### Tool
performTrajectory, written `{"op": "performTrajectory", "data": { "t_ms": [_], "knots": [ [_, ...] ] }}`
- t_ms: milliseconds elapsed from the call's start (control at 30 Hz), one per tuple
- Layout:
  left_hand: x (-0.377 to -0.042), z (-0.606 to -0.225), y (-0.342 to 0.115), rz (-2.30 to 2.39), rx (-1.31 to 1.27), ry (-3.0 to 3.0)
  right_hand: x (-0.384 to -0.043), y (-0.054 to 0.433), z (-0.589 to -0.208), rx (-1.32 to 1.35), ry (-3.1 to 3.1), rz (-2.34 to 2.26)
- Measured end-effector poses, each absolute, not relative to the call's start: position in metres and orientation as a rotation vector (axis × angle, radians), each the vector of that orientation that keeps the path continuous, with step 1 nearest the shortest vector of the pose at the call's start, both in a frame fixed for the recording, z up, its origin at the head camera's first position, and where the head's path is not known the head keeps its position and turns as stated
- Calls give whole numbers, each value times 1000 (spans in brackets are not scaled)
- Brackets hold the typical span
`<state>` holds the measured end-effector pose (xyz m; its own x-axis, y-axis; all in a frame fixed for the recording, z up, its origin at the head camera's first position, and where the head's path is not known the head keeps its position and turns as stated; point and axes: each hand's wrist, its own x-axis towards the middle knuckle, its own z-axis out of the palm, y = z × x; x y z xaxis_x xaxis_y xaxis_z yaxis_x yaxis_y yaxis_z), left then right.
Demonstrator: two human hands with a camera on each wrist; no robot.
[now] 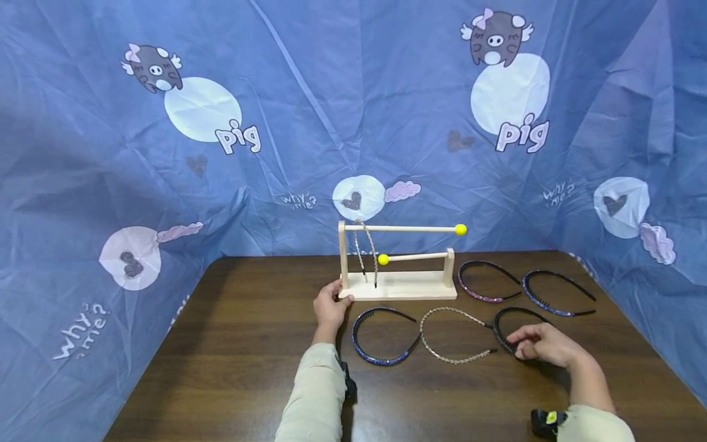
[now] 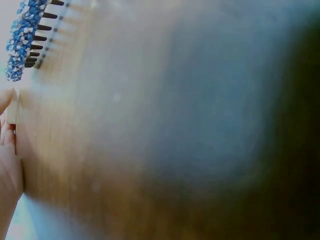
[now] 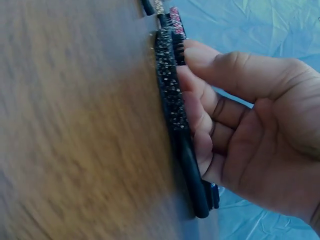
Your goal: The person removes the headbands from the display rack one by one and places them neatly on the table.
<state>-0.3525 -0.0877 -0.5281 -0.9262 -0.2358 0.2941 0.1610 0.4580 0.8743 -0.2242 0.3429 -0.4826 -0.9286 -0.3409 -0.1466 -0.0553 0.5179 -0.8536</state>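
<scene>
My left hand [image 1: 329,310] grips the left end of a pale wooden stand [image 1: 400,293], thumb at the front of its base. A beige braided headband [image 1: 372,245] hangs from the stand's upper bar. My right hand [image 1: 547,345] is over a black glittery headband [image 1: 501,339] lying on the table. In the right wrist view, the thumb [image 3: 200,55] is right beside the black headband's comb teeth, with the other fingers loosely bent and partly hidden behind the band. A blue glittery headband [image 1: 381,361] lies near my left forearm, and another beige braided headband [image 1: 442,357] lies between the hands.
A pink glittery headband [image 1: 480,297] and another blue headband [image 1: 549,309] lie at the right back of the brown table [image 1: 232,356]. Yellow balls cap the stand's upper rod [image 1: 409,229] and lower rod [image 1: 417,256]. A blue printed cloth [image 1: 309,110] hangs around the table.
</scene>
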Motion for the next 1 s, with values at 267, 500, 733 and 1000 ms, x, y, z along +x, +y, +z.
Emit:
{"op": "performTrajectory", "data": {
  "t_ms": [267, 500, 733, 1000],
  "knots": [
    [-351, -527, -90, -1462, 38, -2321, -224, 332, -477, -301, 2542, -1530],
    [-351, -528, -89, -1445, 16, -2325, -231, 302, -474, -286, 2648, -1689],
    [-351, -528, -88, -1451, 11, -2312, -245, 278, -473, -315, 2695, -1733],
    [-351, -527, -89, -1453, 25, -2310, -259, 246, -471, -462, 2621, -1884]
  ]
}}
